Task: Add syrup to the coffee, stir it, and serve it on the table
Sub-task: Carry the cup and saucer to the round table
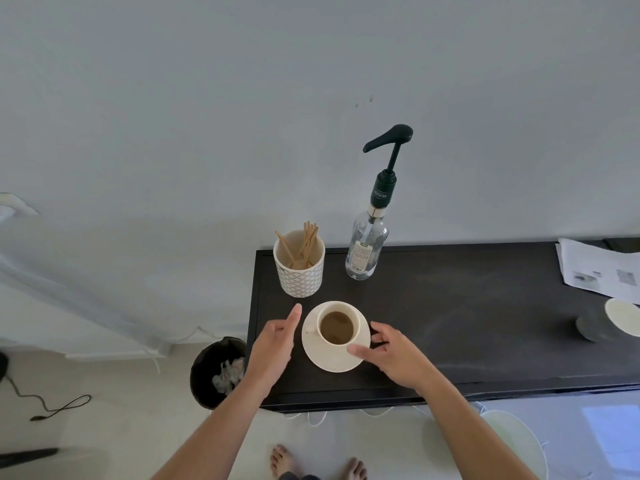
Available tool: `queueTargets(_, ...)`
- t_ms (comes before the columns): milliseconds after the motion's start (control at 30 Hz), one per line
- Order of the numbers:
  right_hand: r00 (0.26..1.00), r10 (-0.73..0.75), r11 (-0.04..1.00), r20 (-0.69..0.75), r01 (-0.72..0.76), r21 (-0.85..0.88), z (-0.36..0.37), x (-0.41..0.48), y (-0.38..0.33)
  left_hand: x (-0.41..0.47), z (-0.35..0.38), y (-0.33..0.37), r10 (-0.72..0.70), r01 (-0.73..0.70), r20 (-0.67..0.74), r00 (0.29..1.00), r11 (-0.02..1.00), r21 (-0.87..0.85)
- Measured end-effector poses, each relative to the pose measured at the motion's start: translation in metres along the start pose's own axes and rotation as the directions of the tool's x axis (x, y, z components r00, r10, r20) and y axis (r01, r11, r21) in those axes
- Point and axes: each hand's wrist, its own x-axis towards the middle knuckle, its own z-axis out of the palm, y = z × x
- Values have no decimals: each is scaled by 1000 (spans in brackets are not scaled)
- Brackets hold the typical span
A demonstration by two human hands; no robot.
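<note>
While both hands flank the drink, the scene reads as follows.
Cup: a cream ceramic cup (336, 328) of light brown coffee stands upright on a round cream saucer (332, 360), its small handle turned toward the left hand.
Saucer place: near the front left corner of the black rectangular table (467, 327), a little in from the left edge.
Left hand (273, 344): just beside the saucer's left rim, fingers straight and spread loosely, gripping nothing; whether it grazes the rim is hard to tell.
Right hand (398, 355): at the saucer's right rim, fingers curled and apart, the thumb (358, 349) lying over the saucer close to the cup; it appears unclamped.
Syrup: a clear glass bottle with a dark green pump head (367, 244) stands upright at the back edge, behind the cup.
Stirrers: thin wooden sticks (304, 245) lean inside a white patterned beaker (299, 271) at the back left corner, just left of the bottle.
Right end: printed papers (599, 271) and a pale round lid-like thing (623, 315), blurred.
Floor: a black bin (211, 372) holding crumpled paper sits by the table's left edge.
</note>
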Motion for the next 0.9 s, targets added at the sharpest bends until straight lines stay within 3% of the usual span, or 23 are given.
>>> queueTargets(100, 995, 95, 971, -26, -87, 224, 1, -1, -10, 2, -2, 5, -141, 151, 116, 983, 985, -87)
queueTargets(233, 983, 183, 900, -13, -162, 405, 0, 5, -19, 4, -4, 11, -182, 219, 255, 950, 967, -128)
queueTargets(400, 972, 236, 863, 13, -215, 457, -2, 14, -18, 11, 0, 12, -159, 190, 262, 952, 977, -97)
queueTargets(900, 979, 200, 804, 34, -184, 565, 2, 12, -10, 16, 6, -1, -123, 180, 255, 959, 960, -214)
